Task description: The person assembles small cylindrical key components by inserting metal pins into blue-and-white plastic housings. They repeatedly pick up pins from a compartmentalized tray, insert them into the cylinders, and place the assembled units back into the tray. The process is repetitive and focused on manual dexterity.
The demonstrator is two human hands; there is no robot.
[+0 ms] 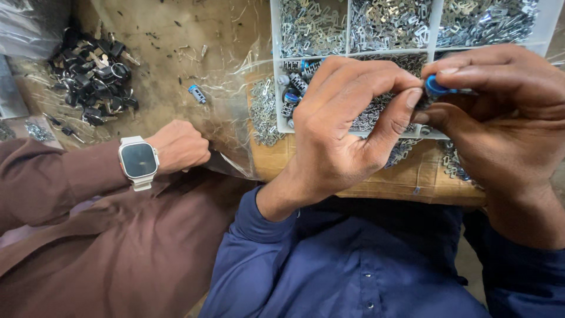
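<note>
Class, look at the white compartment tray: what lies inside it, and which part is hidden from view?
The white compartment tray holds heaps of small silver metal clips; one compartment has blue-capped cylinders. The left hand and right hand cover its lower compartments, so their contents cannot be seen.

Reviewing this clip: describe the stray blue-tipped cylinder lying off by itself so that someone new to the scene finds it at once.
Start at the white compartment tray of metal clips at the top, then look left across the crinkled clear plastic sheet. There lies the small metal cylinder with a blue end, alone. Its look-alikes sit packed in a tray compartment; the black key heads lie heaped farther left.
</note>
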